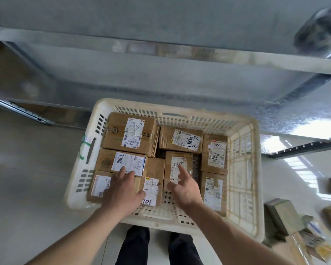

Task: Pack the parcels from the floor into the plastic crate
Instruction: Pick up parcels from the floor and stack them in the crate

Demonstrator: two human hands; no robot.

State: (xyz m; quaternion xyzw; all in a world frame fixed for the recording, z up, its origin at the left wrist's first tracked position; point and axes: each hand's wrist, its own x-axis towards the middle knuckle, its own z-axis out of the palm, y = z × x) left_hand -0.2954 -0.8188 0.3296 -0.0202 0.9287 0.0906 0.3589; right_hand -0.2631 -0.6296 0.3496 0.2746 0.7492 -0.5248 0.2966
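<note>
Settling parcels in the crate

Left hand presses flat on the near-left box; right hand, loosely open, fingers the centre parcel, holding nothing. Next: fetch floor parcels.

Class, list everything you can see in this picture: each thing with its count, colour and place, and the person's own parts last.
plastic crate: one, white, on the floor, centre
parcels in crate: eight visible, brown cardboard, white labels, lying flat inside
parcels on floor: several, blurred, lower right
metal shelving: one, grey, behind the crate
floor: pale, glossy
legs: two, dark trousers, bottom edge
left hand: flat on near-left parcels
right hand: forefinger on the centre parcel
</note>
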